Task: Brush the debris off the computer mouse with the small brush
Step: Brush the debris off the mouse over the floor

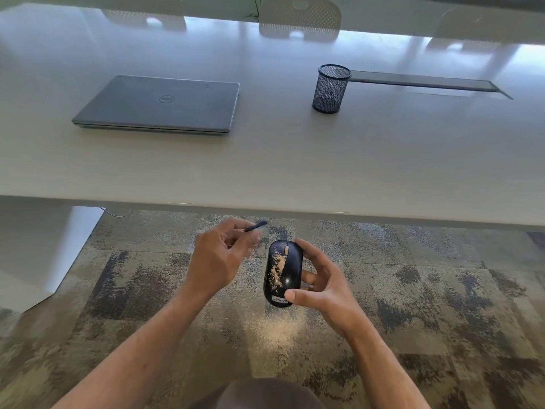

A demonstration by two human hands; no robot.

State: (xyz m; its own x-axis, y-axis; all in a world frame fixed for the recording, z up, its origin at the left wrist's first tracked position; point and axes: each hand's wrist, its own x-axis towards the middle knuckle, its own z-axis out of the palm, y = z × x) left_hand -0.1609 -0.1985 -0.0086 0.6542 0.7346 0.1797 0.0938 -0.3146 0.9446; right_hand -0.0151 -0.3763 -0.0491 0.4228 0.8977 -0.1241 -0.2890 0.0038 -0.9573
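Mesh pen cup (331, 89) mid-desk (265, 160); below the near edge, debris-flecked mouse (283, 273) in right-hand (320, 286) grip, small brush (256, 226) pinched in left (219, 258).

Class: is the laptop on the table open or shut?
Shut: the laptop lies flat on the table, lid down, logo facing up.

Table edge (265, 206) just ahead – carpet (413, 290) below
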